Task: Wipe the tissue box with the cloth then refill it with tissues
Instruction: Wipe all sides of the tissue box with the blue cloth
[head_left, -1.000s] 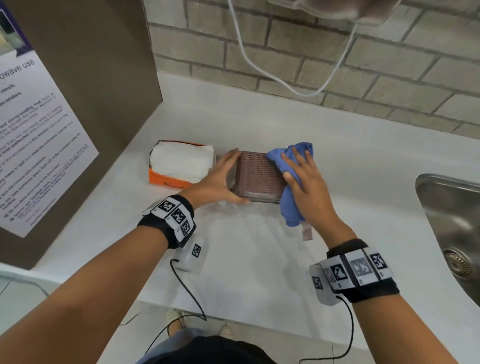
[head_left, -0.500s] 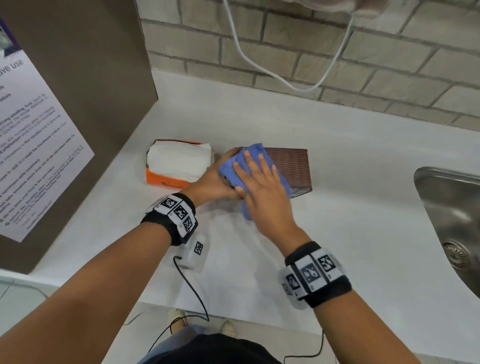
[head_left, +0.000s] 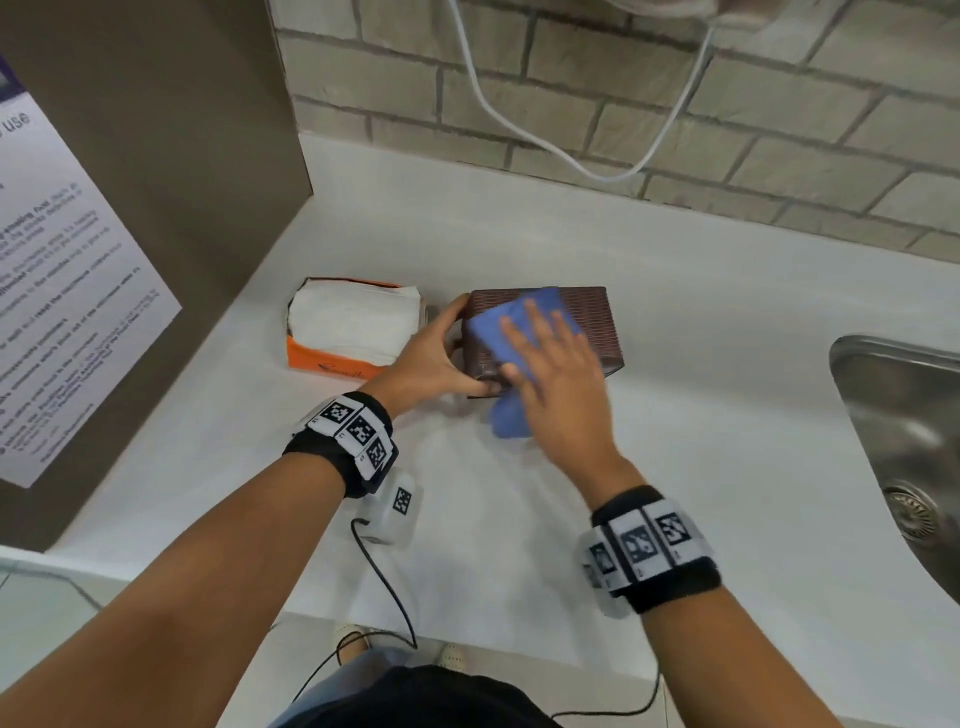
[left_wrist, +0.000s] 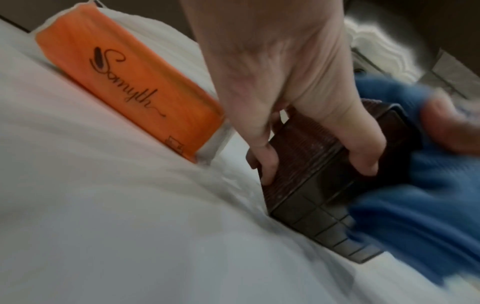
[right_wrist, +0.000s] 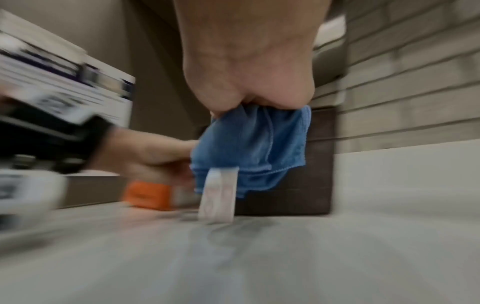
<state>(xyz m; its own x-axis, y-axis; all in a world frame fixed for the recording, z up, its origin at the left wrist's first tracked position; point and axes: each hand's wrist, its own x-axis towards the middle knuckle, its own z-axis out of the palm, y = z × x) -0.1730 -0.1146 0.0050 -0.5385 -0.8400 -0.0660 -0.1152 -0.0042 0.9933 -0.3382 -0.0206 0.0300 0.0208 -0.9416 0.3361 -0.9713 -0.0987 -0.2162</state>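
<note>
A brown woven tissue box (head_left: 589, 322) lies on the white counter (head_left: 701, 467). My left hand (head_left: 431, 358) grips its left end, thumb on the near side and fingers over the end, as the left wrist view shows on the box (left_wrist: 306, 156). My right hand (head_left: 556, 364) presses a blue cloth (head_left: 498, 332) flat on the box top with straight fingers. Part of the cloth (right_wrist: 249, 148) hangs down the near side of the box (right_wrist: 320, 164). An orange pack of white tissues (head_left: 353, 325) lies just left of the box.
A steel sink (head_left: 893, 415) is sunk into the counter at the right. A brown side panel with a printed notice (head_left: 78, 291) walls off the left. A brick wall with a hanging white cable (head_left: 571, 166) stands behind. The counter's front edge is close to my body.
My right hand has swept the cloth from the box's right end to its left end and now rests left of the middle. My left hand has kept its hold.
</note>
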